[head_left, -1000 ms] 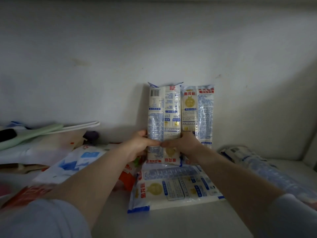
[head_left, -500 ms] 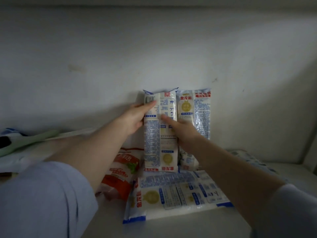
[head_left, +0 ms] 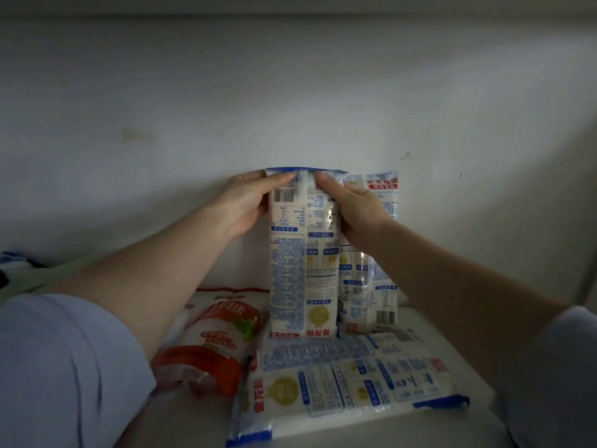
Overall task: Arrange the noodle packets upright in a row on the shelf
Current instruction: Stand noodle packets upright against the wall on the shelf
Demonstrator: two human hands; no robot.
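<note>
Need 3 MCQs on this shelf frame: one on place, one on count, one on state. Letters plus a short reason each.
1. Where do the hands grip the front upright packet?
A. near its top
B. at its base
C. at mid-height

2. How many noodle packets stand upright?
A. one
B. two
C. four

3. How does the packet nearest the camera sit?
A. upright
B. flat on the shelf
C. held in the air

Key:
1 A: the left hand and right hand pinch just under the top seal.
2 B: the held one, and a second packet behind it to the right.
3 B: its printed face lies up on the shelf.
</note>
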